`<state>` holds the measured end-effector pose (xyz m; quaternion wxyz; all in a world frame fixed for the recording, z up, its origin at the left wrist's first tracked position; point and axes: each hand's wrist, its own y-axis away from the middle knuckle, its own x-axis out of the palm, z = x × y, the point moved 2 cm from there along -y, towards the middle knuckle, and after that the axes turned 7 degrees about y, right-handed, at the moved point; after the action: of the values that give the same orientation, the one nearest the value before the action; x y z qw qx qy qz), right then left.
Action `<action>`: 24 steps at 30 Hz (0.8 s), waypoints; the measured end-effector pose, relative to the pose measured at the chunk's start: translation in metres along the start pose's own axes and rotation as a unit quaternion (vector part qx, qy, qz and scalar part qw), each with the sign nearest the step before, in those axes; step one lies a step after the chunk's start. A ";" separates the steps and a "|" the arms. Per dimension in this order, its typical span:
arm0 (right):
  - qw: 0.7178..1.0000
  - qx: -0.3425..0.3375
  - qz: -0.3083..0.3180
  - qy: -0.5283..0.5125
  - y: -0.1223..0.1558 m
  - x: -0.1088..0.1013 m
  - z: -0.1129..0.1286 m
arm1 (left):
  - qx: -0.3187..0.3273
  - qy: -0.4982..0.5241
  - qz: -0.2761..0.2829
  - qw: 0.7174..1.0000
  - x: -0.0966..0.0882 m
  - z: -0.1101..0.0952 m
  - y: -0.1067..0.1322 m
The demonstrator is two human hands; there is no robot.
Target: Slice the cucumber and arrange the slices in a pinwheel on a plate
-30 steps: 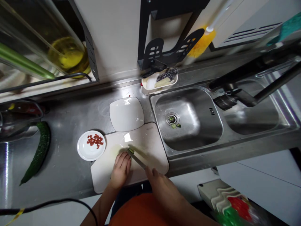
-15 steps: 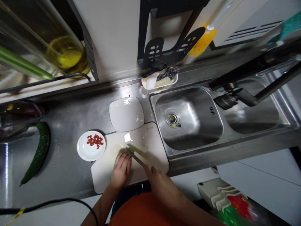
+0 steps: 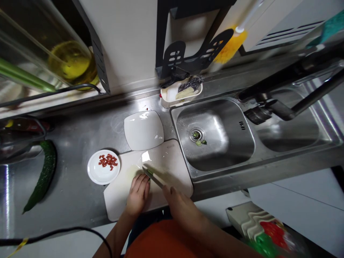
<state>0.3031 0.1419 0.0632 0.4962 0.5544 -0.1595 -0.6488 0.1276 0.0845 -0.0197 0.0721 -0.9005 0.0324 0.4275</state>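
My right hand (image 3: 180,205) is closed round the handle of a kitchen knife (image 3: 155,179), its blade pointing up and left over the white cutting board (image 3: 172,156). Beside the blade, my left hand (image 3: 137,193) rests on the board with curled fingers, pressing on a piece of green cucumber that they mostly hide. A small cucumber slice (image 3: 149,172) shows against the blade. Above the board lies a white square plate (image 3: 143,130). To the left, a small white dish (image 3: 100,175) holds chopped red bits (image 3: 108,161).
A whole cucumber (image 3: 44,179) lies on the steel counter (image 3: 75,143) at left. On the right is a sink (image 3: 236,143) with green slices (image 3: 200,142) near its drain, and a black faucet (image 3: 282,109) above. A sponge holder (image 3: 168,104) stands against the wall.
The knife and my right hand have shifted very slightly left. My left hand stays in place on the cucumber. The view has moved a little.
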 end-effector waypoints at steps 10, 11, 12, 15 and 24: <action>1.000 0.001 0.004 0.018 -0.013 0.008 0.002 | 0.004 -0.010 0.003 1.000 -0.001 -0.002 -0.001; 1.000 0.002 -0.003 0.024 -0.014 0.011 0.002 | 0.004 -0.011 0.004 1.000 -0.001 -0.003 -0.001; 1.000 0.001 -0.014 0.027 -0.015 0.013 0.002 | 0.003 -0.012 0.004 1.000 -0.002 -0.003 -0.001; 0.997 -0.006 -0.063 0.035 -0.018 0.022 0.000 | 0.004 -0.013 0.003 1.000 -0.002 -0.004 -0.001; 0.991 -0.003 -0.104 0.083 -0.031 0.038 -0.001 | 0.005 -0.013 -0.001 1.000 0.000 -0.003 0.000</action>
<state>0.2933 0.1250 0.0179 0.4389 0.6187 -0.0567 -0.6491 0.1299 0.0843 -0.0176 0.0774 -0.8945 0.0332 0.4391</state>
